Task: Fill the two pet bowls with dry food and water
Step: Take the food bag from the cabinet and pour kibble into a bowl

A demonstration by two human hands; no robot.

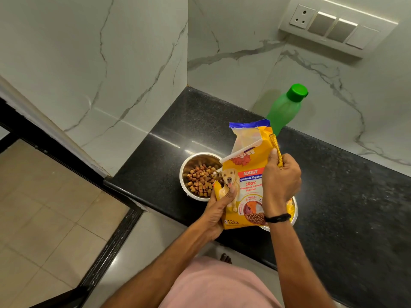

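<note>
Centrally, crinkled plastic food bag (246,174), round steel bowl (195,160)

Food bag (246,181) reads: "ADULT", "Chicken & Vegetable", "100%", "1.2kg".

I've got wide bare counter (347,196) right of the bag (246,187). The upright bag covers most of the second bowl (295,211). The kibble bowl (184,172) is reachable from above. The green bottle (285,110) stands behind the bag by the back wall (244,70). The side wall (115,85) closes off the left.
</note>
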